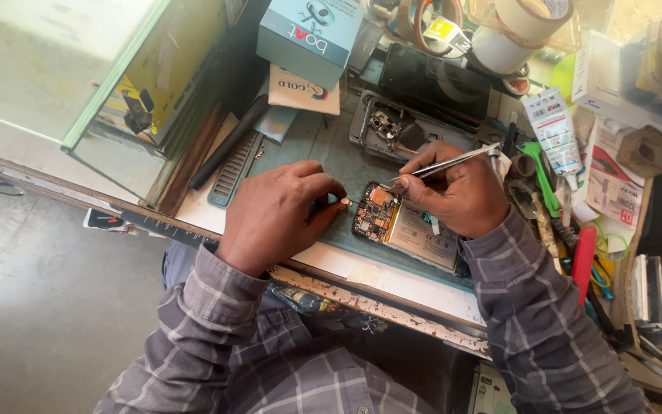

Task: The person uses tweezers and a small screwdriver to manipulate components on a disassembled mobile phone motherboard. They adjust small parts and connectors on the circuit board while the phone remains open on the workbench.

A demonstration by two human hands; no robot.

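Tweezer work on an opened phone
Right hand (457,192) grips tweezers (442,164); left hand (281,211) pinches a small part (344,201) beside the opened phone (404,226); keep both steady.

Bare mat (323,146) left of opened phone (404,222) passable; tool clutter (561,222) blocks right; boxes (308,34) crowd behind.

Right hand (457,192) covers the opened phone's (408,226) right end; tweezer tips (394,181) too small to read.
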